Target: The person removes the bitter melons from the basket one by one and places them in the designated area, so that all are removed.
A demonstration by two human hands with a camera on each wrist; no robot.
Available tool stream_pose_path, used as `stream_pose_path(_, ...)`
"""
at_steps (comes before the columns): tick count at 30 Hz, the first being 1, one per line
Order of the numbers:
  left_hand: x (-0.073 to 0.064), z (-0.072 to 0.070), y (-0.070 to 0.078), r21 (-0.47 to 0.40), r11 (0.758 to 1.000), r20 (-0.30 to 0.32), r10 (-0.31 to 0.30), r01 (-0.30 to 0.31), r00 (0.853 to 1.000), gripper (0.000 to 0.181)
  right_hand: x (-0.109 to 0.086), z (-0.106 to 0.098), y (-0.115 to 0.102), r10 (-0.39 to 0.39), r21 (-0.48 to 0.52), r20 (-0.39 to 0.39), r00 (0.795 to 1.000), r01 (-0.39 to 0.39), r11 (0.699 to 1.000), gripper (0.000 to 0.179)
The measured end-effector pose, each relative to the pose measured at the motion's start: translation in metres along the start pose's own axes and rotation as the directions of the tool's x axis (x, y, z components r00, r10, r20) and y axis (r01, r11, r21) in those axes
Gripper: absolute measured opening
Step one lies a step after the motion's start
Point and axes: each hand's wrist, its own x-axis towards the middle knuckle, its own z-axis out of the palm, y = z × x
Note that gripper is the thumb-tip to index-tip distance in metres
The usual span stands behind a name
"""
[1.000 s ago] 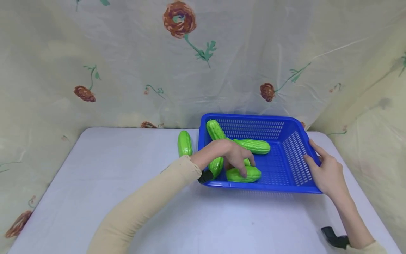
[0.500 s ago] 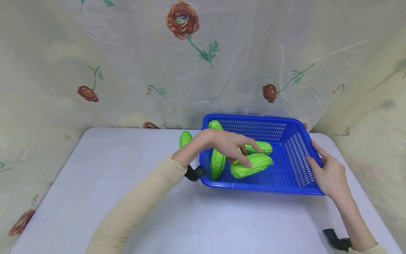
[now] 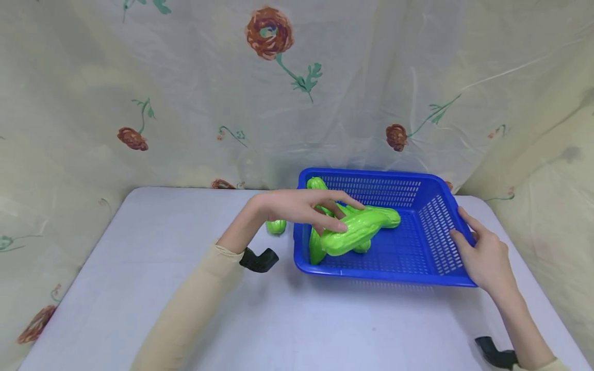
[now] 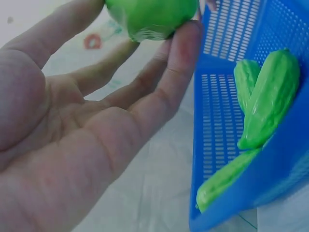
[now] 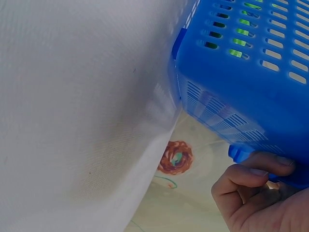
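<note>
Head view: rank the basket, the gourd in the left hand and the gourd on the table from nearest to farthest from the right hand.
1. Blue basket: right rim gripped by the right hand.
2. Held gourd: over the basket.
3. Table gourd: left of the basket.

I see that the basket [image 3: 394, 277] has a strong blue colour, and its walls carry a regular pattern of small slots in rows. The gourds [image 3: 355, 232] are all bright green, with lengthwise ridges. The table cloth [image 3: 139, 257] is white, slightly lilac. Behind it, the hanging sheet [image 3: 195, 67] is pale grey and cream, with rust-brown flowers [image 3: 269, 33] and green leaves [image 3: 302, 82]. The sleeves [image 3: 185, 309] are cream; the bent pieces [image 3: 259, 260] at the wrists are black.
</note>
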Motion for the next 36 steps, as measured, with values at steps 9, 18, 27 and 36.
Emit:
stream_pose_path(9, -0.044, -0.012, -0.032, -0.135, 0.990, -0.194, 0.009, -0.036, 0.981, 0.055, 0.000, 0.001, -0.001, 0.006, 0.007, 0.006, 1.000, -0.006, 1.000, 0.060)
stream_pose_path(18, -0.100, -0.012, -0.093, -0.377, 0.926, -0.343, -0.109, -0.031, 0.933, 0.057, -0.001, 0.000, -0.001, -0.001, 0.018, 0.017, 1.000, 0.001, 1.000, 0.060)
stream_pose_path(27, -0.127, -0.018, -0.133, -0.461, 0.887, -0.501, -0.256, -0.005, 0.827, 0.063, -0.002, -0.003, 0.003, 0.002, 0.009, -0.001, 1.000, -0.002, 1.000, 0.060)
stream_pose_path(36, -0.132, -0.020, -0.151, -0.539, 0.840, -0.572, -0.414, 0.055, 0.708, 0.073, 0.000, 0.000, 0.001, -0.008, 0.008, 0.001, 1.000, 0.008, 1.000, 0.060)
